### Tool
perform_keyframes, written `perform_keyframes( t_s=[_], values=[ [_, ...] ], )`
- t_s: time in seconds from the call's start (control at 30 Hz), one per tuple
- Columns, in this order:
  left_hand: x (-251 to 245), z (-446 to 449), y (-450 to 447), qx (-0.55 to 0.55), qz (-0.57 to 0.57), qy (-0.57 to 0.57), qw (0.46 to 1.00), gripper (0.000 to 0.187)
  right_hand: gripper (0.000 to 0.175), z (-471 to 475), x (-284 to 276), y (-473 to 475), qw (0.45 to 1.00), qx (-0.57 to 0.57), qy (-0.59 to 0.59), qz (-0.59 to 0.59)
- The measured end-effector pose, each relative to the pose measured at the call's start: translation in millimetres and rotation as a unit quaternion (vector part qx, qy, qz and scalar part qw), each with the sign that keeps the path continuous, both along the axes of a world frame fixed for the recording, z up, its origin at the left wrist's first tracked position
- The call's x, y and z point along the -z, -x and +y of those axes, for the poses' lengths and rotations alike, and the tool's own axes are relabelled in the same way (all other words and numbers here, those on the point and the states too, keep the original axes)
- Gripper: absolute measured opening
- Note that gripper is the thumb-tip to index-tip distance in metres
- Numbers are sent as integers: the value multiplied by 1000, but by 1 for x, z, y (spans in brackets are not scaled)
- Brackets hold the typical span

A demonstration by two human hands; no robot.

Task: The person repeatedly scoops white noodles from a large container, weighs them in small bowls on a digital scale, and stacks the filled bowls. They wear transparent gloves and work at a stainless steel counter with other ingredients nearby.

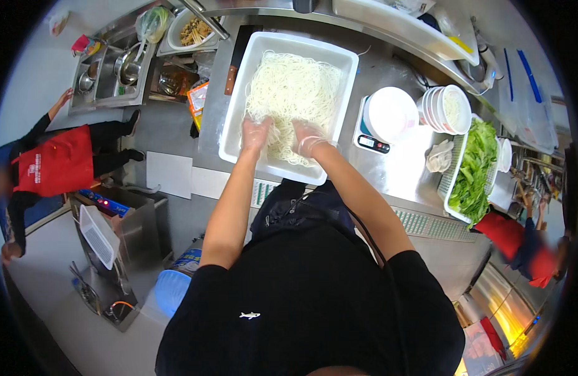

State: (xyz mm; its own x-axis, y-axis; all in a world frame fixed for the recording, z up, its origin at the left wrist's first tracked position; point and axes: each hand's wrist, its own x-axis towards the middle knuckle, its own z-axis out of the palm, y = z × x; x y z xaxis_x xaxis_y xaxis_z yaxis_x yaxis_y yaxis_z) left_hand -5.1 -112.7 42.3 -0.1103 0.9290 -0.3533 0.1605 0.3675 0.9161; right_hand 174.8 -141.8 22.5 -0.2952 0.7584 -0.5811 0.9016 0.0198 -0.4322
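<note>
A white plastic tub (228,136) on the steel counter holds a thick layer of pale thin noodles (296,87). My left hand (257,133), in a clear disposable glove, grips noodles at the tub's near left side, with loose strands around its fingers. Further right, my gloved right hand (310,137) is sunk into the same noodles and grasps some. Noodles and glove film partly hide the fingers of both hands. To the right of the tub, a digital kitchen scale (373,144) bears a white round bowl (391,114).
Stacked bowls (432,110), the top one holding noodles, stand beyond the scale. Nearby are a crumpled cloth (439,156) and a basket of leafy greens (474,169). A cleaver (231,80) lies left of the tub. One person (54,160) is at left, another (519,239) at right.
</note>
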Motion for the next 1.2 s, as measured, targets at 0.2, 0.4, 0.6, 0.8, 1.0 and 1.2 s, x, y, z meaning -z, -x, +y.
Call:
perform_keyframes(
  t_s=[0.2, 0.4, 0.6, 0.8, 1.0, 1.2],
  values=[
    [35, -29, 33, 202, 285, -5, 937, 101, 54, -41, 12, 12, 983, -52, -102, -143],
    [57, -21, -2, 80, 188, 131, 970, 114, 66, -25, 57, 2, 997, 9, 61, 36],
    [-24, -12, 29, 17, -123, 208, 970, 89, 64, 19, -29, -25, 981, 72, -89, 158],
    [-100, -30, 23, 139, 4, -65, 988, 91, 41, 61, -182, -42, 980, 47, -55, 183],
    [-151, -10, -14, 231, 21, -240, 943, 116, 36, 69, -271, -33, 981, 58, -82, 165],
    [-191, 19, -65, 284, -153, -186, 928, 83, 40, 76, -349, -45, 948, -18, -255, 189]
  ],
)
